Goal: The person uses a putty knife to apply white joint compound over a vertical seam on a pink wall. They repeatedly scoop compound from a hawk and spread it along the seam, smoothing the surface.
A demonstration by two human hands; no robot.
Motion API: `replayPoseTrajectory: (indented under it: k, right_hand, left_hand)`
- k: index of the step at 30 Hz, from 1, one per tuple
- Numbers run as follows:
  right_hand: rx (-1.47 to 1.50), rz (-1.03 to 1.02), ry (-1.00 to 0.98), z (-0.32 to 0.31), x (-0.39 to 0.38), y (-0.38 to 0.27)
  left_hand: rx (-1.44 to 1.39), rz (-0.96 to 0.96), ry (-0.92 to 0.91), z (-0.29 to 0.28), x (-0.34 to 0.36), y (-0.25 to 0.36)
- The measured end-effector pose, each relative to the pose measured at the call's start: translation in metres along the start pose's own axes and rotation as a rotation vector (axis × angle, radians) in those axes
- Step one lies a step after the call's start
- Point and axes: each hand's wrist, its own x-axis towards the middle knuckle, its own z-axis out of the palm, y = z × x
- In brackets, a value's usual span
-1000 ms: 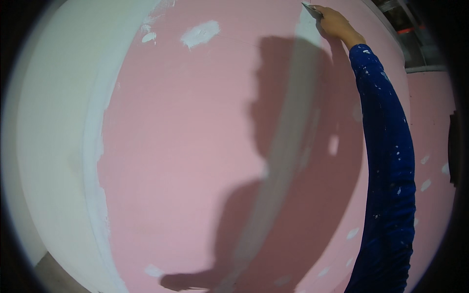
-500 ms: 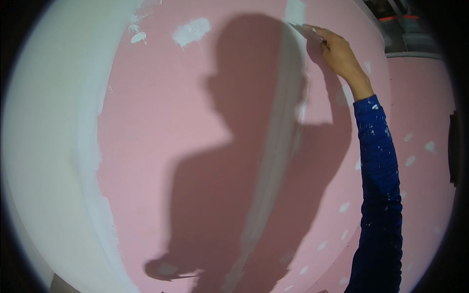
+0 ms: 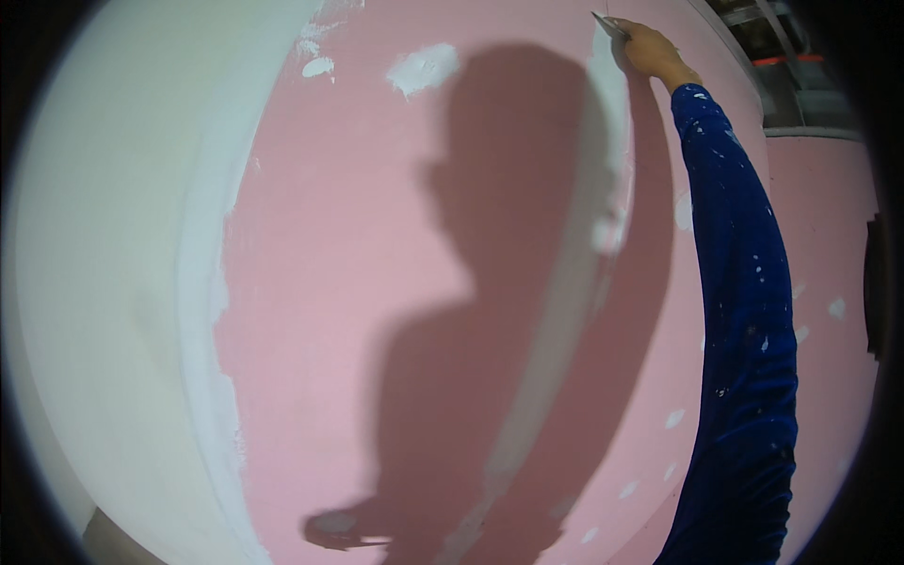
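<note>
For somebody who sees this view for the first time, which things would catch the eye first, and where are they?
Probably first the large dark shadow of a person, across the middle of the pink wall and over a long whitish strip. Next, on the right, the blue sleeve with white flecks stretches upward; the right hand holds a thin flat tool near the strip's top.

This looks like an unfinished building interior. The bare pink wallboard (image 3: 311, 282) shows white filler patches (image 3: 424, 70) and a long coated seam (image 3: 539, 381).
</note>
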Motion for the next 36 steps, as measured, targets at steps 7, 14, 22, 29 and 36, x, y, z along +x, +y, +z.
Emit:
replayPoseTrajectory:
  k: [7,14,22,29,36]
  right_hand:
    - [0.002,0.004,-0.017,-0.025,-0.075,-0.038]
    - [0.159,-0.082,0.052,-0.035,-0.163,-0.068]
    - [0.066,-0.336,0.183,-0.061,-0.119,0.004]
    - [-0.05,-0.503,0.382,-0.027,-0.068,0.031]
    - [-0.034,-0.567,0.445,-0.009,-0.039,0.022]
  left_hand:
    - [0.033,-0.017,-0.037,-0.006,0.009,-0.008]
    - [0.064,-0.003,-0.064,-0.017,0.012,-0.01]
    - [0.077,0.004,-0.027,-0.008,0.009,-0.022]
    - [0.123,-0.028,0.09,0.001,0.018,-0.03]
    - [0.049,-0.07,0.17,0.015,0.011,0.017]
